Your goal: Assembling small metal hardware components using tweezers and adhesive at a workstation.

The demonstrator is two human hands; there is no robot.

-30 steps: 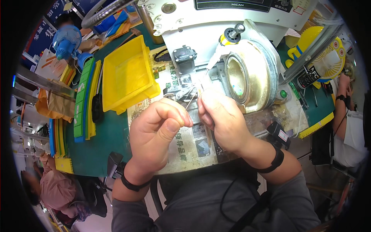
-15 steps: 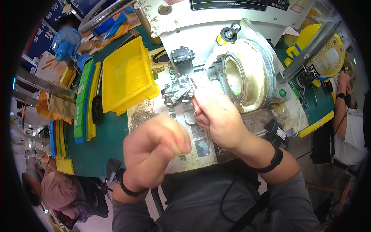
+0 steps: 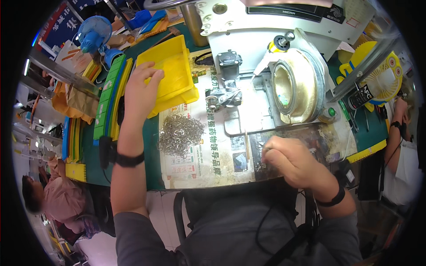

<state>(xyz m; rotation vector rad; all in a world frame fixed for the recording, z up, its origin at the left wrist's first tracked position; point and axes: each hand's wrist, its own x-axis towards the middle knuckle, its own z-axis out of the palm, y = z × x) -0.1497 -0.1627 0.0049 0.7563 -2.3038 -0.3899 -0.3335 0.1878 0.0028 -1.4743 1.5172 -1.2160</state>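
My left hand [image 3: 144,88] is over the left side of a yellow plastic tray [image 3: 192,95], fingers and thumb apart, holding nothing I can see. My right hand [image 3: 290,160] is closed above the papered bench front, below the machine base; whatever is between its fingers, if anything, is hidden. Between the two hands lies a tangled pile of small thin metal pieces [image 3: 181,134]. Past the pile, a small metal clamp fixture [image 3: 225,98] sits on the machine [image 3: 275,20], beside a large brass-coloured ring [image 3: 306,80] in a grey housing.
Green, blue and yellow strips [image 3: 108,99] stand left of the tray. A blue fan [image 3: 94,33] is far left; a yellow fan [image 3: 386,71] and a dark spray can [image 3: 360,96] stand right. Other people sit at both sides.
My left hand has moved left and away, from beside the pile to the tray, and its fingers have spread. My right hand has drawn back from the clamp fixture toward the bench front.
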